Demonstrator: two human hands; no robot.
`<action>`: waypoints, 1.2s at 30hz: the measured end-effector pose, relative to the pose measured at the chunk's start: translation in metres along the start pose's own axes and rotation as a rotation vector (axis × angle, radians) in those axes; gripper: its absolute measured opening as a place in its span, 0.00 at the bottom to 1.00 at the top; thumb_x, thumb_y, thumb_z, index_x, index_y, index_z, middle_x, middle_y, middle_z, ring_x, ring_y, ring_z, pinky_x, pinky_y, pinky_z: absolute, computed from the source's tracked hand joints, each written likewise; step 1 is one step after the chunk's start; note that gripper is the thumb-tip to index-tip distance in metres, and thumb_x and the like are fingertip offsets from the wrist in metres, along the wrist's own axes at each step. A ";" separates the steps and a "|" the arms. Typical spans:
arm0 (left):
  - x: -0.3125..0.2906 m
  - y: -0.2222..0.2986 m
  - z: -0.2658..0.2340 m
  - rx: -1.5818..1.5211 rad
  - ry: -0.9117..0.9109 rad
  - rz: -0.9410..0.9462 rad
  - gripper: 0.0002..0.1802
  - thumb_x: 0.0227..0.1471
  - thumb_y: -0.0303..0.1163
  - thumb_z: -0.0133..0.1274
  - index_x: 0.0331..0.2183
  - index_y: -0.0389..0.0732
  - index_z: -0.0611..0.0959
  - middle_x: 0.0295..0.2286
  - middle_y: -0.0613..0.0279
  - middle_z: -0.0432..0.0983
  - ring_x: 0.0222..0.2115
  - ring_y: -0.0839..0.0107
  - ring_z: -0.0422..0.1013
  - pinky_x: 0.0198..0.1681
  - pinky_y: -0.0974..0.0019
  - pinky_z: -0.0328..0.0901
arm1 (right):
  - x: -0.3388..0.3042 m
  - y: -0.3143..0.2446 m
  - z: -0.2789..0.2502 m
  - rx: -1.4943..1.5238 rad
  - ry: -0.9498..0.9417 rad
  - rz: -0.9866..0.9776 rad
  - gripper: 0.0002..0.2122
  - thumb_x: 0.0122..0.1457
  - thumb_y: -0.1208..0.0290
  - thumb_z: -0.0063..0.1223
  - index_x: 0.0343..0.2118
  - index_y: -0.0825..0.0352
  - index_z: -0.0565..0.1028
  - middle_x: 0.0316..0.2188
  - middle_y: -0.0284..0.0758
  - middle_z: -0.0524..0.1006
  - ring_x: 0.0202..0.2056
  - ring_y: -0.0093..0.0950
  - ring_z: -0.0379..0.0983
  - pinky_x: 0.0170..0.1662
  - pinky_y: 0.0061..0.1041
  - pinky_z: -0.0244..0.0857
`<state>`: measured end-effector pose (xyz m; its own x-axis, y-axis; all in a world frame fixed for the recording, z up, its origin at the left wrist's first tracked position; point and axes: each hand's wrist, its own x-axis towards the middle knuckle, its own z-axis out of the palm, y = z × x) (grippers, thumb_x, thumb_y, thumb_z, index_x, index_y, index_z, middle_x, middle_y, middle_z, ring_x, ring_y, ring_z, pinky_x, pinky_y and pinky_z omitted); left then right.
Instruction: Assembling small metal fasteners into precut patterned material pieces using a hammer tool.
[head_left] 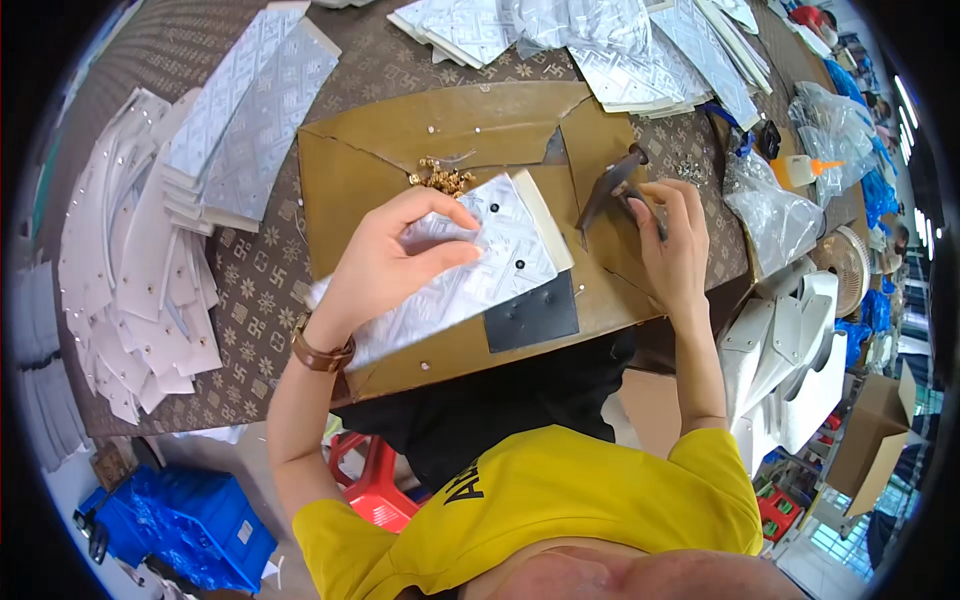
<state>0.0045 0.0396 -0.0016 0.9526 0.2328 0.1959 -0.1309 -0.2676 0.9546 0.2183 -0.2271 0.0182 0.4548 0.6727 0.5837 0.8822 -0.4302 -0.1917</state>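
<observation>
My left hand (405, 250) hovers over a white, grey-patterned flat panel (440, 290), thumb and forefinger curled into a pinch. Whatever sits between those fingertips, if anything, is too small to make out. Two black round spots mark the panel near its right end, beside a cream edge (545, 225). Wrapped round the handle of a dark metal hammer (610, 188) is my right hand (677, 240), right of the panel. Small brass-coloured fasteners (440, 178) lie in a pile just beyond my left hand. A black square pad (532, 312) shows partly from under the panel.
A worn brown board (390, 130) lies beneath the work on a patterned tablecloth (250, 270). Stacked panels (245, 120) and pale curved pieces (140, 260) stand left. Plastic bags (770, 215) and a glue bottle (795, 170) are right. A blue crate (200, 530) is below left.
</observation>
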 end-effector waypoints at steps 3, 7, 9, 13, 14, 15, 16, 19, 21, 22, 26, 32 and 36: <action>-0.008 0.009 -0.007 -0.668 -0.051 -0.227 0.19 0.57 0.38 0.65 0.46 0.43 0.79 0.28 0.66 0.72 0.27 0.72 0.73 0.28 0.65 0.67 | 0.019 -0.035 -0.003 0.442 -0.089 0.053 0.06 0.60 0.79 0.64 0.39 0.69 0.79 0.38 0.39 0.79 0.36 0.33 0.77 0.37 0.29 0.72; -0.004 0.009 -0.003 -1.297 -0.147 -0.524 0.14 0.63 0.41 0.58 0.45 0.43 0.78 0.26 0.66 0.71 0.18 0.75 0.69 0.18 0.71 0.56 | 0.048 -0.082 0.009 1.016 -0.165 -0.017 0.09 0.55 0.82 0.67 0.39 0.69 0.81 0.39 0.37 0.77 0.38 0.27 0.76 0.38 0.24 0.70; 0.004 0.025 0.005 -1.228 -0.167 -0.557 0.16 0.64 0.46 0.55 0.44 0.43 0.78 0.25 0.65 0.72 0.16 0.75 0.67 0.17 0.70 0.54 | 0.062 -0.098 0.019 1.081 -0.071 -0.104 0.09 0.54 0.83 0.68 0.38 0.68 0.82 0.37 0.36 0.77 0.37 0.26 0.75 0.37 0.24 0.69; 0.002 0.010 0.007 -1.180 -0.187 -0.546 0.25 0.64 0.57 0.49 0.43 0.43 0.78 0.23 0.62 0.72 0.13 0.71 0.64 0.16 0.68 0.52 | 0.071 -0.116 0.028 1.121 0.058 -0.232 0.10 0.53 0.82 0.70 0.38 0.67 0.84 0.36 0.34 0.77 0.37 0.26 0.75 0.36 0.22 0.68; 0.002 0.008 0.007 -1.189 -0.190 -0.527 0.27 0.64 0.60 0.48 0.43 0.44 0.78 0.22 0.61 0.71 0.13 0.70 0.63 0.16 0.68 0.52 | 0.071 -0.118 0.029 1.112 0.077 -0.247 0.10 0.52 0.82 0.70 0.37 0.66 0.84 0.35 0.34 0.76 0.36 0.26 0.74 0.35 0.22 0.68; 0.001 0.006 0.008 -1.183 -0.192 -0.527 0.27 0.64 0.60 0.48 0.43 0.44 0.78 0.22 0.61 0.71 0.13 0.70 0.63 0.16 0.68 0.52 | 0.071 -0.119 0.031 1.113 0.084 -0.249 0.10 0.52 0.82 0.70 0.37 0.66 0.84 0.35 0.34 0.76 0.36 0.26 0.74 0.35 0.22 0.68; -0.002 0.004 0.009 -1.273 -0.219 -0.544 0.29 0.63 0.62 0.47 0.43 0.43 0.77 0.24 0.59 0.72 0.14 0.68 0.65 0.16 0.66 0.54 | 0.070 -0.119 0.034 1.088 0.093 -0.242 0.10 0.52 0.82 0.71 0.37 0.66 0.84 0.35 0.33 0.76 0.36 0.26 0.74 0.35 0.22 0.67; -0.003 -0.004 0.010 -1.460 -0.274 -0.581 0.34 0.62 0.66 0.46 0.44 0.41 0.77 0.27 0.54 0.74 0.16 0.63 0.68 0.16 0.64 0.56 | 0.068 -0.117 0.041 1.035 0.105 -0.222 0.09 0.51 0.82 0.71 0.36 0.66 0.85 0.34 0.33 0.75 0.35 0.25 0.73 0.34 0.23 0.66; 0.005 -0.008 0.007 -1.611 -0.479 -0.668 0.38 0.60 0.68 0.47 0.44 0.37 0.76 0.31 0.49 0.74 0.19 0.60 0.70 0.16 0.60 0.58 | 0.066 -0.116 0.044 0.980 0.106 -0.201 0.11 0.51 0.81 0.72 0.38 0.66 0.84 0.34 0.33 0.75 0.35 0.26 0.73 0.33 0.22 0.65; 0.008 -0.011 0.007 -1.683 -0.585 -0.712 0.41 0.59 0.69 0.47 0.44 0.35 0.75 0.33 0.47 0.74 0.21 0.58 0.70 0.17 0.58 0.60 | 0.065 -0.115 0.045 0.953 0.106 -0.190 0.12 0.52 0.80 0.72 0.39 0.65 0.84 0.34 0.33 0.75 0.35 0.27 0.72 0.33 0.22 0.65; 0.014 -0.046 0.007 -1.726 -0.943 -0.660 0.45 0.58 0.69 0.50 0.47 0.30 0.74 0.39 0.41 0.71 0.27 0.53 0.74 0.21 0.53 0.67 | 0.070 -0.110 0.052 0.830 0.234 -0.059 0.11 0.58 0.76 0.68 0.44 0.66 0.83 0.33 0.30 0.78 0.33 0.22 0.74 0.32 0.19 0.65; -0.005 -0.028 0.013 -1.513 -0.715 -0.522 0.43 0.60 0.65 0.51 0.51 0.29 0.74 0.43 0.40 0.74 0.35 0.52 0.78 0.27 0.55 0.74 | 0.075 -0.087 0.047 1.511 -0.537 0.534 0.10 0.66 0.67 0.62 0.44 0.67 0.81 0.31 0.28 0.82 0.32 0.15 0.75 0.37 0.20 0.68; -0.008 -0.011 -0.005 -1.051 -0.182 -0.451 0.36 0.63 0.58 0.51 0.53 0.32 0.76 0.44 0.41 0.76 0.43 0.55 0.78 0.33 0.61 0.75 | 0.074 -0.088 0.055 1.544 -0.472 0.607 0.12 0.69 0.65 0.59 0.46 0.69 0.80 0.31 0.28 0.83 0.32 0.13 0.76 0.36 0.18 0.69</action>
<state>-0.0034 0.0449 -0.0122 0.9852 -0.0513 -0.1636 0.1482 0.7347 0.6620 0.1808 -0.1058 0.0348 0.4858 0.8718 -0.0627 -0.2518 0.0708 -0.9652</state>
